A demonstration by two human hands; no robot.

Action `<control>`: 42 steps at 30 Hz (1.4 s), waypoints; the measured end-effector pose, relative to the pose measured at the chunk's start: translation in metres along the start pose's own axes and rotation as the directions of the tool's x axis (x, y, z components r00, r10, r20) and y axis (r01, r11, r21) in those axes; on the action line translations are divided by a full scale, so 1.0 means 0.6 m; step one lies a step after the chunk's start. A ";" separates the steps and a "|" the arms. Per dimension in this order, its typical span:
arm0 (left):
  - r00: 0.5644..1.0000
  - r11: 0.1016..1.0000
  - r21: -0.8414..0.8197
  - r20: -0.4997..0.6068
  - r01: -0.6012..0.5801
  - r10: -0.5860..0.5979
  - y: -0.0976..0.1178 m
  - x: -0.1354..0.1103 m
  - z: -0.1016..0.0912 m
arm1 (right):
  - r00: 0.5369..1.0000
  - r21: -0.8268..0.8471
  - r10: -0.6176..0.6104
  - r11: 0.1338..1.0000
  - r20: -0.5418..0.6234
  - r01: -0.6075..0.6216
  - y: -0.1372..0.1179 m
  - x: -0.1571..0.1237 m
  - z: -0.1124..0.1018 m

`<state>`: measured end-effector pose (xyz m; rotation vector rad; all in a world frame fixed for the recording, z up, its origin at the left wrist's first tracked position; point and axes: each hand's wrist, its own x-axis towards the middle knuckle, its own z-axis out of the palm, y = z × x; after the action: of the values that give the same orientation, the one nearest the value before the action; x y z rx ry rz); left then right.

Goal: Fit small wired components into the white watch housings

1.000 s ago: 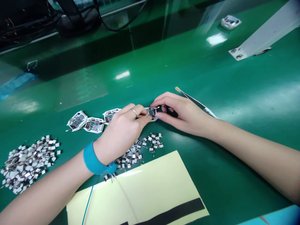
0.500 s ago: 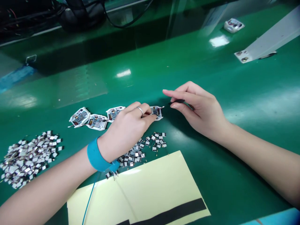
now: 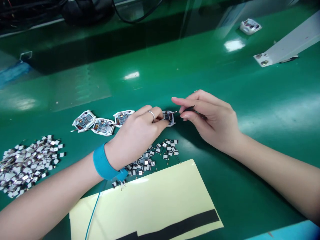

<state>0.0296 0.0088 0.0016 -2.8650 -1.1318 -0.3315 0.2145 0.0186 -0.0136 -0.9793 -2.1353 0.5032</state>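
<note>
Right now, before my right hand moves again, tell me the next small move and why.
Probably ease the small black part pinched in your right hand slightly forward onto the white-framed circuit board. Its thin tip already points at the board's edge with only a slight gap, and your left hand has the board steadied, so a short, slow push looks safest.
</note>
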 end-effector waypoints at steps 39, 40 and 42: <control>1.000 1.000 0.016 -0.002 -0.008 0.008 0.001 0.000 0.000 | 0.995 -0.069 -0.098 0.993 -0.035 0.096 0.001 -0.002 0.012; 1.000 1.000 0.013 -0.010 -0.011 0.011 0.000 0.000 0.000 | 0.994 -0.076 -0.103 0.992 -0.031 0.100 0.001 -0.002 0.012; 1.000 1.000 0.001 -0.009 -0.004 0.004 0.000 0.000 0.000 | 0.994 -0.098 -0.110 0.989 -0.022 0.107 -0.001 -0.002 0.013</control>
<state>0.0296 0.0088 0.0018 -2.8613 -1.1243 -0.3436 0.2092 0.0170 -0.0189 -0.9114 -2.1922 0.3339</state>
